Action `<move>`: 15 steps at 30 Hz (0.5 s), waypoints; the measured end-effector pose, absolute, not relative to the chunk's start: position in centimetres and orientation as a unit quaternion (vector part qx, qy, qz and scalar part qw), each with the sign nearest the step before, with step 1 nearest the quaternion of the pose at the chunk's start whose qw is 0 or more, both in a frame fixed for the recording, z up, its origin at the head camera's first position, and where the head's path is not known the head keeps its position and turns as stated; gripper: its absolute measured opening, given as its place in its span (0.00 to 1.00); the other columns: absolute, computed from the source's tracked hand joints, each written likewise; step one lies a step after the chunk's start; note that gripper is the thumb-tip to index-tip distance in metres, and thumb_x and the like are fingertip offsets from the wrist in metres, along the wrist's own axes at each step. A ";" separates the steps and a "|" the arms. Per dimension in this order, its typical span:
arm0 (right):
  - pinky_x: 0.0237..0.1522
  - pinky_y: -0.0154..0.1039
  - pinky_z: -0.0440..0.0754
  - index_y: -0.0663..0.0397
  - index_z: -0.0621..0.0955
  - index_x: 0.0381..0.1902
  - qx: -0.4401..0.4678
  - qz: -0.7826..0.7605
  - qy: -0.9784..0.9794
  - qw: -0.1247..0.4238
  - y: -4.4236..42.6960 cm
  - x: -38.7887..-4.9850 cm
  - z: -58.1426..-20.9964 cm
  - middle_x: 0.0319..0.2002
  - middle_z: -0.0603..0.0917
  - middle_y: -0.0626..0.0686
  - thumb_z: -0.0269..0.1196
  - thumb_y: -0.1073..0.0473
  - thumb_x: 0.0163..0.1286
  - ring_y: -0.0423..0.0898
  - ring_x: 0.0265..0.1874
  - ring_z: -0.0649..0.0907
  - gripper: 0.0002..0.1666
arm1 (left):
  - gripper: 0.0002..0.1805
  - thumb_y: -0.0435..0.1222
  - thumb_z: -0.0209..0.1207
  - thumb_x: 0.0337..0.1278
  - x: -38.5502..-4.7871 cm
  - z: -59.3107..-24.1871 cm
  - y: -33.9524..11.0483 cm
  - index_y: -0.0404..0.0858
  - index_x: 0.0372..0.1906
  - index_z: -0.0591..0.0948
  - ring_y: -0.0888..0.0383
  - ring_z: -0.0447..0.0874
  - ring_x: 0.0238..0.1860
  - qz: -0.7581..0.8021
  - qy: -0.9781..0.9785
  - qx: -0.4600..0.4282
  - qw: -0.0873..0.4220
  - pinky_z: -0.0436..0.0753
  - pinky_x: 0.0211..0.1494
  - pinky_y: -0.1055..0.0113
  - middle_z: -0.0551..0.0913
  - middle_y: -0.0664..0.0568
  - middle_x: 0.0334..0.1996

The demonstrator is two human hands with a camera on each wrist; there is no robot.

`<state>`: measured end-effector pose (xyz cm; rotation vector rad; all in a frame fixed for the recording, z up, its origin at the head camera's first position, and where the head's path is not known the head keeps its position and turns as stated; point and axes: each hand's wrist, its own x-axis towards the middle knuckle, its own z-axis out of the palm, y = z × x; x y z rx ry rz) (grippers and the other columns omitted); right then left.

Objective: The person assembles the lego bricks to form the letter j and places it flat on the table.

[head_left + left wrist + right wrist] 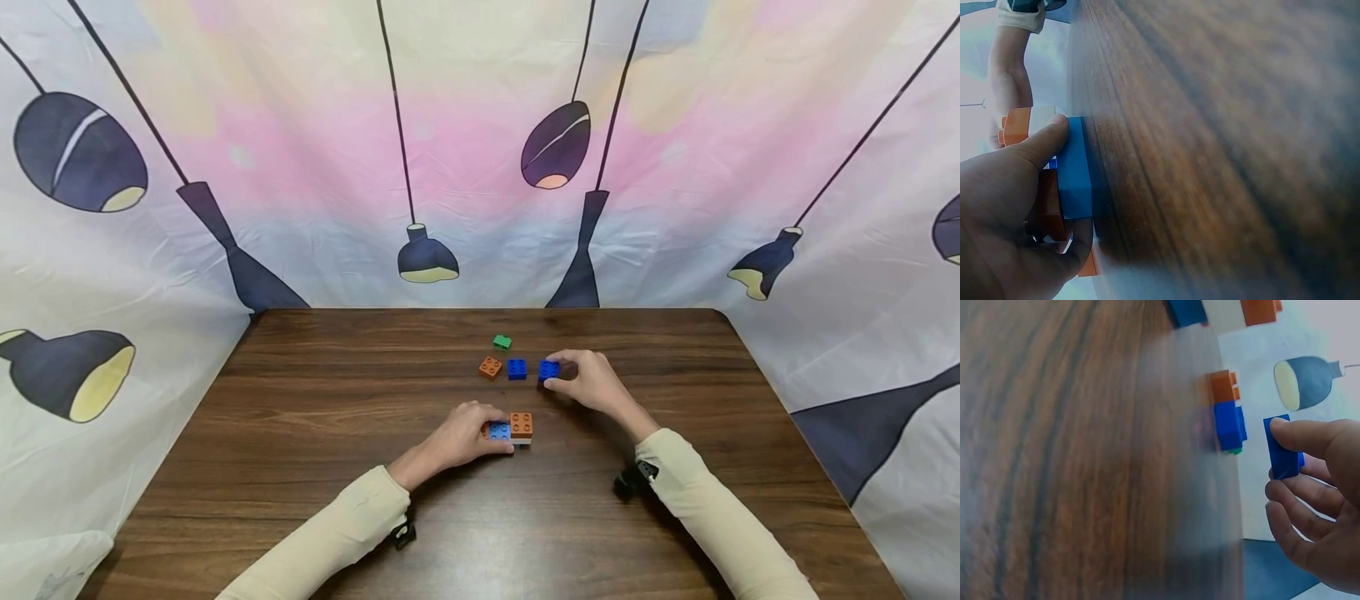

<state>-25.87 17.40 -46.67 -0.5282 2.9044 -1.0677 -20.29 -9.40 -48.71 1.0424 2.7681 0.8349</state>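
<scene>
My left hand point(467, 435) grips a small assembly of bricks at the middle of the table, thumb on its near side. In it show a light blue brick point(498, 432) and, at its right end, an orange brick point(521, 423) over a white layer. From the left wrist view, the thumb of the left hand point(1010, 206) presses by a blue brick point(1074, 175) low in the assembly. My right hand point(594, 383) pinches a dark blue brick point(549, 370) between thumb and fingers; the right wrist view shows this blue brick point(1282, 449) held above the tabletop.
Left of the right hand lie another dark blue brick point(517, 369) and an orange brick point(491, 367), with a green brick point(502, 342) behind them. The brown wooden table point(300, 450) ends at a printed cloth backdrop point(480, 150).
</scene>
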 end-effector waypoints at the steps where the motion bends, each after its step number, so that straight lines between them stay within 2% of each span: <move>1: 0.44 0.49 0.85 0.49 0.84 0.60 -0.170 -0.339 0.925 0.001 17.3 -25.7 -46.5 0.53 0.87 0.57 0.73 0.50 0.67 0.50 0.44 0.86 0.25 | 0.26 0.47 0.72 0.59 -20.3 -48.7 -9.4 0.34 0.56 0.86 0.54 0.85 0.45 0.271 0.901 0.337 0.036 0.81 0.49 0.57 0.89 0.46 0.49; 9: 0.42 0.46 0.85 0.49 0.85 0.58 -0.200 -0.343 0.918 -0.012 16.6 -24.4 -45.6 0.47 0.88 0.52 0.73 0.52 0.67 0.48 0.44 0.86 0.23 | 0.26 0.47 0.71 0.60 -20.3 -48.6 -9.4 0.35 0.56 0.86 0.55 0.85 0.45 0.274 0.901 0.334 0.041 0.81 0.49 0.59 0.89 0.48 0.48; 15: 0.43 0.46 0.85 0.49 0.85 0.58 -0.219 -0.342 0.914 -0.024 16.1 -23.4 -44.9 0.46 0.88 0.50 0.73 0.51 0.67 0.46 0.44 0.86 0.23 | 0.25 0.47 0.72 0.60 -20.3 -48.6 -9.4 0.35 0.56 0.86 0.55 0.85 0.44 0.276 0.899 0.337 0.039 0.80 0.48 0.60 0.89 0.48 0.48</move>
